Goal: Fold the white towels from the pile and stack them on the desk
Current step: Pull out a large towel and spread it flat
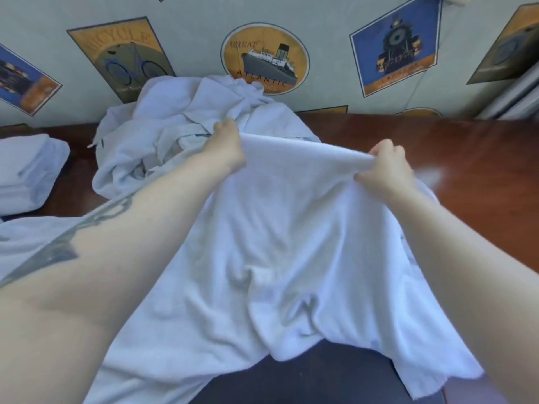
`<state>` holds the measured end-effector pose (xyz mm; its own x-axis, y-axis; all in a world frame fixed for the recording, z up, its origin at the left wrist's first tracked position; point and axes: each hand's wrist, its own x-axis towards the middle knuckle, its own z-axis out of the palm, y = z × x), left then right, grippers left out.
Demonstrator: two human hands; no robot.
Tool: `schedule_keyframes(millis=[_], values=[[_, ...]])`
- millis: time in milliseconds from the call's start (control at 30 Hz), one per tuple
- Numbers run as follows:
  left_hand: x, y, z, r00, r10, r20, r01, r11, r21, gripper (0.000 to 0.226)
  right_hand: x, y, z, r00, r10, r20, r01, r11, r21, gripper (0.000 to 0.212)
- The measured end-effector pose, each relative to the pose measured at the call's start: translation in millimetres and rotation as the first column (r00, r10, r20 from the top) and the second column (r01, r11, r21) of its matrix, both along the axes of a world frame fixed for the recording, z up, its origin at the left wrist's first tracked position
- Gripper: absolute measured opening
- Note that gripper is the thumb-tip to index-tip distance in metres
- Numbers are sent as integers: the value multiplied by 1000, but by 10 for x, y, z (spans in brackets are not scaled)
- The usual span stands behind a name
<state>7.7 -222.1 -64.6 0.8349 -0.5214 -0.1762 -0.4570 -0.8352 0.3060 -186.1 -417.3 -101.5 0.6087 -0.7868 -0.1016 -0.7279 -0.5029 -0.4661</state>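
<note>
A white towel (280, 243) hangs toward the person, its long axis running from the lower edge near the body up to the top edge stretched left to right between both hands. The left hand (229, 145) has its fingers curled tightly round the towel's top left corner; the right hand (386, 166) pinches the top right corner in closed fingers. Beyond them the unfolded pile (175, 135) lies on the desk (437, 147), with folded towels (26, 167) stacked at far left.
</note>
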Motion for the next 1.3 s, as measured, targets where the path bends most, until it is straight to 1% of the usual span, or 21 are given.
schedule_keyframes(millis=[67,100,200,267,333,400,433,500,533,567,633,667,700,767,867,967,1033,1100,1167,1233,1300], values=[[-174,-1,-184,998,-51,-44,45,990,-131,85,-89,151,-69,980,74,184,-92,991,92,69],[-310,34,-283,997,-70,-31,64,984,-167,84,-173,240,-117,968,124,218,-145,986,85,71],[-887,254,-629,994,-110,17,110,953,-284,63,-622,601,-359,917,153,367,-174,984,24,49],[-1423,478,-846,987,-156,40,159,900,-407,40,-1060,932,-571,883,4,470,-29,999,46,37],[-1976,708,-1064,977,-206,57,209,861,-463,20,-1519,1261,-794,823,-309,476,249,950,187,33],[-2428,875,-1262,963,-269,18,249,860,-445,27,-1898,1532,-974,702,-615,360,482,782,395,26],[-2589,906,-1359,951,-307,-29,273,882,-384,39,-2031,1637,-1044,667,-685,292,524,710,470,22],[-2802,903,-1507,927,-371,-62,355,918,-179,62,-2191,1795,-1124,716,-675,177,487,665,567,14],[-2845,880,-1546,924,-380,-37,374,920,-114,63,-2217,1840,-1130,749,-653,110,461,634,622,8],[-2851,851,-1566,929,-371,-2,369,924,-102,56,-2204,1851,-1123,769,-638,35,439,568,697,2],[-2802,794,-1533,952,-307,10,306,944,-128,33,-2128,1825,-1099,756,-643,-121,401,308,863,10],[-2752,767,-1476,969,-246,-37,238,960,-148,26,-2079,1795,-1070,726,-669,-161,359,168,918,12],[-2695,729,-1392,979,-168,-120,144,972,-183,21,-2043,1758,-1054,685,-710,-166,313,81,946,13],[-2567,630,-1197,956,-78,-282,13,974,-228,23,-1990,1681,-1070,593,-803,-56,216,92,972,16],[-2419,530,-883,876,-115,-468,-40,950,-309,32,-1942,1568,-1000,502,-856,126,35,166,986,27],[-2387,541,-694,743,-154,-651,-43,960,-276,32,-1953,1399,-885,387,-913,131,-159,73,985,38],[-2432,554,-662,726,-168,-667,-13,966,-257,33,-2044,1281,-816,374,-917,141,-221,59,973,37],[-2513,541,-678,781,-169,-601,-2,962,-273,38,-2173,1221,-751,414,-889,195,-244,97,965,35],[-2651,521,-763,877,-153,-456,21,959,-281,31,-2338,1178,-710,434,-872,228,-211,147,966,30],[-2874,542,-889,975,-58,-215,-2,964,-266,10,-2561,1045,-697,393,-887,241,-171,187,967,13],[-3235,604,-1036,996,12,88,21,931,-364,28,-2837,839,-637,292,-915,277,-206,222,953,14]])
